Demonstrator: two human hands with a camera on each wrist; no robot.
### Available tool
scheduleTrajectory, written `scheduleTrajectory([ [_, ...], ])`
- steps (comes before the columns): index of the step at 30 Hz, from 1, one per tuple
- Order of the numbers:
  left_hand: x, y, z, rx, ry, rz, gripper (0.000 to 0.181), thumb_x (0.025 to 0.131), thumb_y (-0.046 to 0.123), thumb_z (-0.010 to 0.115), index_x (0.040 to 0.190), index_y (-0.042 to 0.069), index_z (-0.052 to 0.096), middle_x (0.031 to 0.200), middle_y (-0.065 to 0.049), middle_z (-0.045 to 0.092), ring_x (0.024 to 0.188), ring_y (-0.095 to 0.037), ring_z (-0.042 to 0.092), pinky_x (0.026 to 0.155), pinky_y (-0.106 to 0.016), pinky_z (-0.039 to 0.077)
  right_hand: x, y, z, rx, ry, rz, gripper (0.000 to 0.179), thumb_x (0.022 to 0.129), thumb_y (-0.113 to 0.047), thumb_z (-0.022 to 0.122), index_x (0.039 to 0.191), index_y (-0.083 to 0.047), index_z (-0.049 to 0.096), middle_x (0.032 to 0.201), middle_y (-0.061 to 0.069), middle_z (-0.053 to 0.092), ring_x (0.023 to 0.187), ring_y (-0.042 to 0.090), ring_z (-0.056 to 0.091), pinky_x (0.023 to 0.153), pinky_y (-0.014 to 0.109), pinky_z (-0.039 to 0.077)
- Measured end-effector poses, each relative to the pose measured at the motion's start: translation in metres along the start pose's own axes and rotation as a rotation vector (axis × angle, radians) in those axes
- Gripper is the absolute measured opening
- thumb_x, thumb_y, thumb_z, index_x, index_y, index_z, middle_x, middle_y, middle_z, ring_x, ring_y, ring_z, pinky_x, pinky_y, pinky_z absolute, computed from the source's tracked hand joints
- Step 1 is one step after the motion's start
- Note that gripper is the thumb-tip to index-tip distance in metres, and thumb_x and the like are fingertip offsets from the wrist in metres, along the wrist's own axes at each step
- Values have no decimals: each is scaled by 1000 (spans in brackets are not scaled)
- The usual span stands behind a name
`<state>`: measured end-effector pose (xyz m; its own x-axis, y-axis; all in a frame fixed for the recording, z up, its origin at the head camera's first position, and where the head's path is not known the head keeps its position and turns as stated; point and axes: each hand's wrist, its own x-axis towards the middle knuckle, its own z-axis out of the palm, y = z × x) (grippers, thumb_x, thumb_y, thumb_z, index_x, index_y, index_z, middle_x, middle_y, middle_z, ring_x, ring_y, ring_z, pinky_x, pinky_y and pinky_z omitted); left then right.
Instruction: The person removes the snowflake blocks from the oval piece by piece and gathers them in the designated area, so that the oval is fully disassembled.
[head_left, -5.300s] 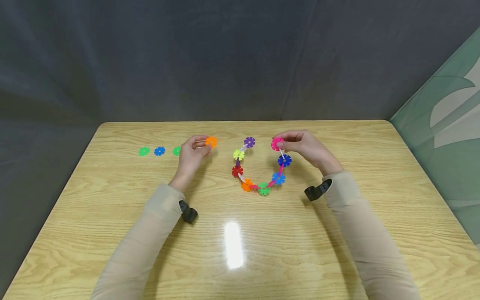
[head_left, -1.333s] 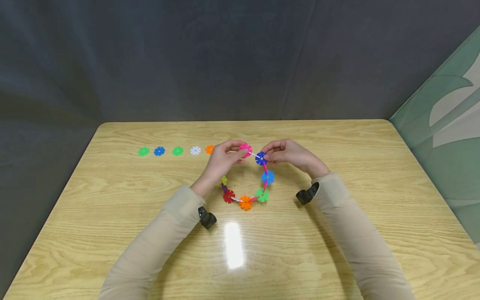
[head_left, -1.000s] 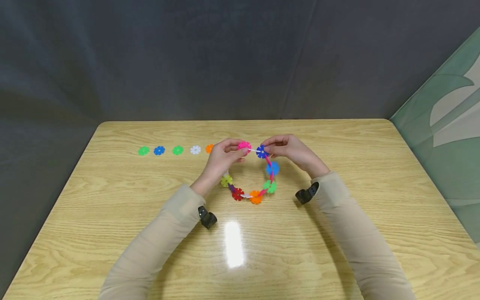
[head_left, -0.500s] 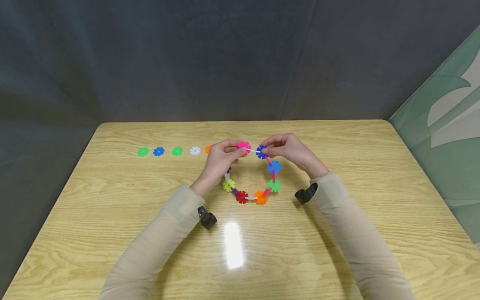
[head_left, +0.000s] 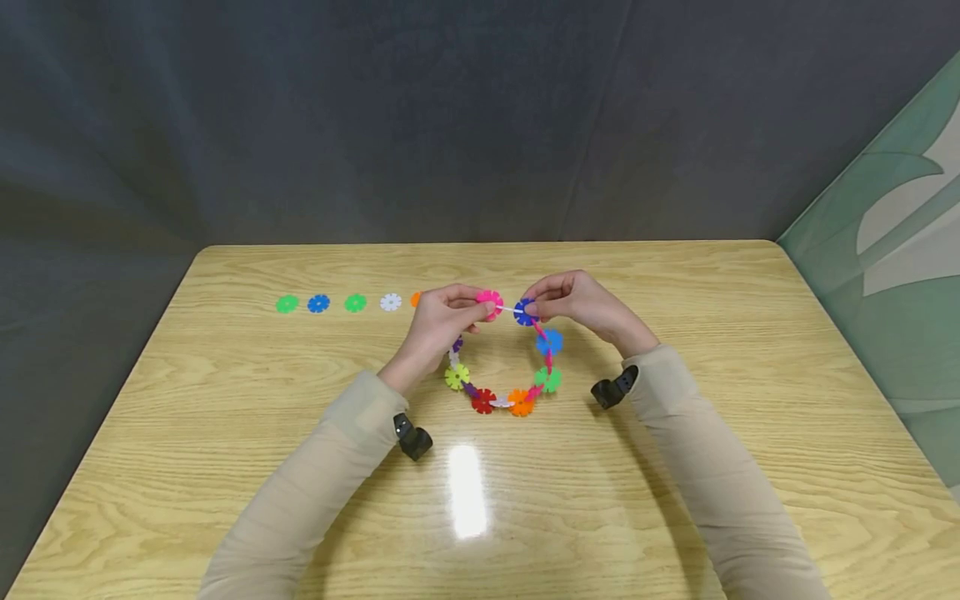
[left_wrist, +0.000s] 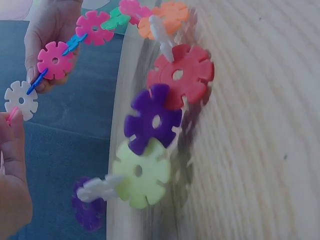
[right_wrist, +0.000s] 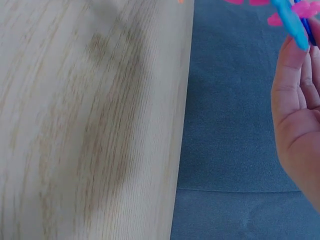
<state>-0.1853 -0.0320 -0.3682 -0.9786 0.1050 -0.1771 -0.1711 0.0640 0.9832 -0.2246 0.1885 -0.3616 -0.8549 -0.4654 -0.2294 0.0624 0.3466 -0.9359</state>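
Note:
My left hand (head_left: 433, 329) pinches a pink notched disc (head_left: 491, 298) at one end of a chain of interlocking plastic discs. A dark blue disc (head_left: 521, 319) is pinched by my right hand (head_left: 592, 312). Between these two, a white disc (left_wrist: 12, 94) stands edge-on in the head view. From the right hand the chain curves towards me through light blue (head_left: 551, 340), green (head_left: 548, 380), orange (head_left: 521, 403), red (head_left: 483, 401) and yellow (head_left: 457, 377) discs, with edge-on discs joining them. Its far end, a purple disc (left_wrist: 89, 212), lies below the left hand, apart from the pink one.
Along the table's (head_left: 570, 517) back left runs a row of loose discs: green (head_left: 287, 303), blue (head_left: 318, 302), another green (head_left: 356, 302), white (head_left: 391, 302) and orange (head_left: 416, 298). My left hand partly covers the orange one. A dark cloth (head_left: 480, 125) hangs behind the table.
The orange disc left my left hand for the row, and that hand now holds the pink disc. My right hand went from pink to dark blue. Lately the chain swung right, then dipped slightly.

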Motion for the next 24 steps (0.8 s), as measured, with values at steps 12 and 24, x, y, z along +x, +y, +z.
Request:
scheduleTrajectory([
  [12,1,-5,1,-90,1,-35,27,88,12,68,112,-1,66,104,-13,71,77,-6,65,95,-50,52,-1,-1,0,0,-8,7,26,91,-13,64,111,4,63,78,-11,70,73,9,63,84,35,56],
  [24,0,-6,0,-27,24,-42,27,87,21,70,108,3,68,100,-10,71,99,-38,63,93,-51,52,1,-3,5,-61,-5,11,26,92,-13,63,110,5,63,79,-10,69,72,8,63,78,26,57],
])
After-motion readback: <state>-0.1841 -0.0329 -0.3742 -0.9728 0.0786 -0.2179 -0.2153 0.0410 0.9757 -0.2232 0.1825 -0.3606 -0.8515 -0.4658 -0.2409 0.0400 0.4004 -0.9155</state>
